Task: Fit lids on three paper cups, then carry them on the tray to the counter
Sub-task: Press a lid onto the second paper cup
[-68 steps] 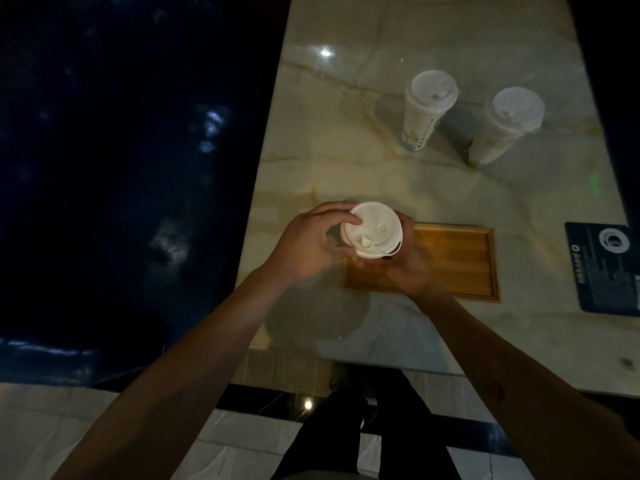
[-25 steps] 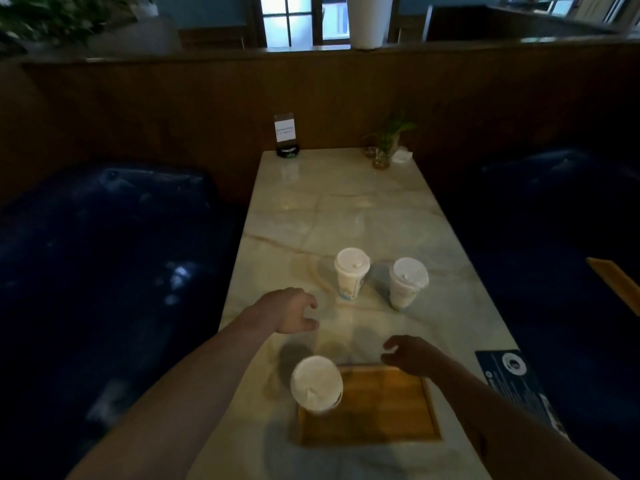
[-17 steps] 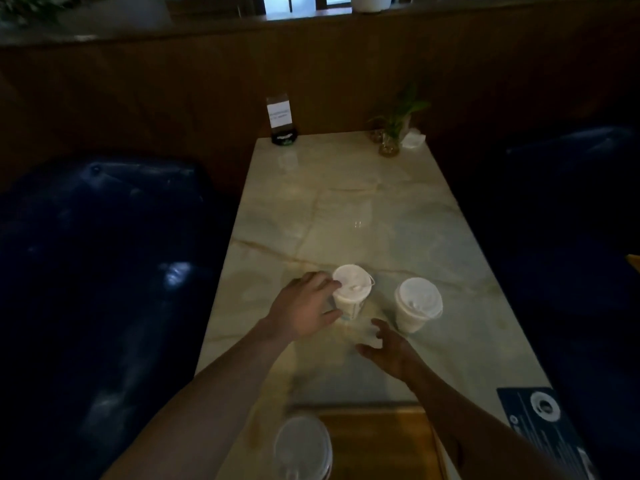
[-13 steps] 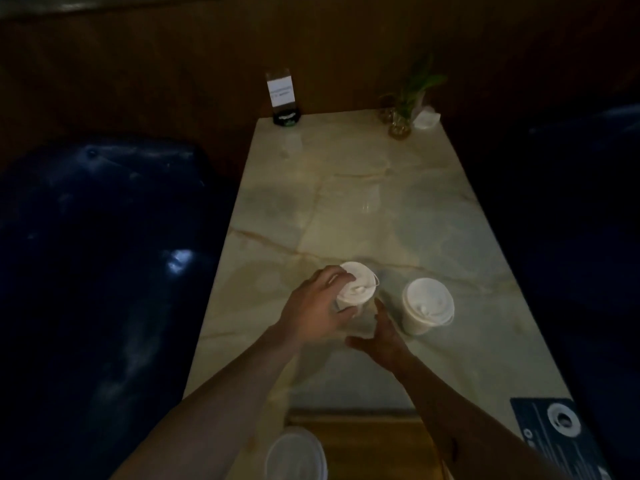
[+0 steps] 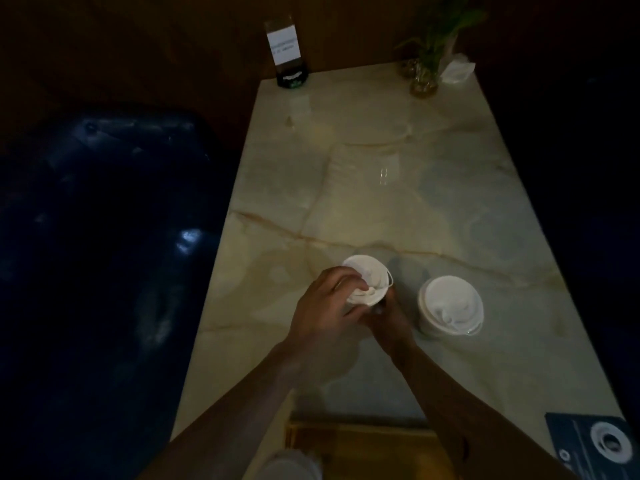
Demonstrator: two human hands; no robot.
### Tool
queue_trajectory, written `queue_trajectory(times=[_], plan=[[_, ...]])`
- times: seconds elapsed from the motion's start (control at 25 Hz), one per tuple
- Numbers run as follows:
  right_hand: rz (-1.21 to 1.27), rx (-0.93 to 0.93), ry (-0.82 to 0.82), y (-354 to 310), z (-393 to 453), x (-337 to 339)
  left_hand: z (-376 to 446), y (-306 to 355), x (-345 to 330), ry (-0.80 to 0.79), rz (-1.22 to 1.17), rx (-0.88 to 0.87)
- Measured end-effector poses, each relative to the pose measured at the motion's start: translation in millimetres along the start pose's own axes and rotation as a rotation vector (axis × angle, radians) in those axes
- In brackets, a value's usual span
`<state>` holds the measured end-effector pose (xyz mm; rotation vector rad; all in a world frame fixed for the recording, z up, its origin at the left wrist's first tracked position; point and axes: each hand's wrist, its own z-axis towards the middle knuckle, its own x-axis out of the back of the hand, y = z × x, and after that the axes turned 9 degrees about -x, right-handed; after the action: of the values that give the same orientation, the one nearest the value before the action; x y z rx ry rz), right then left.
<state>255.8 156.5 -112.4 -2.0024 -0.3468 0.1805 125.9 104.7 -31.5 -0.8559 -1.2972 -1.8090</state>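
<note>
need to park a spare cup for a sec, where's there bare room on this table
The widest bare stretch of the marble table lies beyond both hands, up to the card stand and the plant. A smaller patch sits right of the lidded cup. It is crowded where the left hand and right hand grip the other cup, and at the tray.

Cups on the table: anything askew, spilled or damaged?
The lid on the cup held by the left hand and right hand looks tilted, not seated. The other cup looks capped. No spill visible.
</note>
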Motion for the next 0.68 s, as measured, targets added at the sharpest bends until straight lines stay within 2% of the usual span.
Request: queue_trajectory(times=[0.24,0.36,0.48,0.68], plan=[[-0.105,-0.017,-0.016,-16.9,-14.6,-1.3,0.3,7.2,31.3,-0.013,-0.109,0.041],[-0.191,0.058,0.054,-34.1,-42.2,-3.9,-4.0,15.1,61.4,0.062,-0.234,0.029],[-0.124,0.112,0.035,-56.4,-77.7,-7.3,-11.1,28.2,94.4,0.146,-0.333,0.022],[-0.064,0.185,-0.033,-90.7,-135.7,-13.3,-32.2,48.2,138.5,0.192,-0.452,-0.060]])
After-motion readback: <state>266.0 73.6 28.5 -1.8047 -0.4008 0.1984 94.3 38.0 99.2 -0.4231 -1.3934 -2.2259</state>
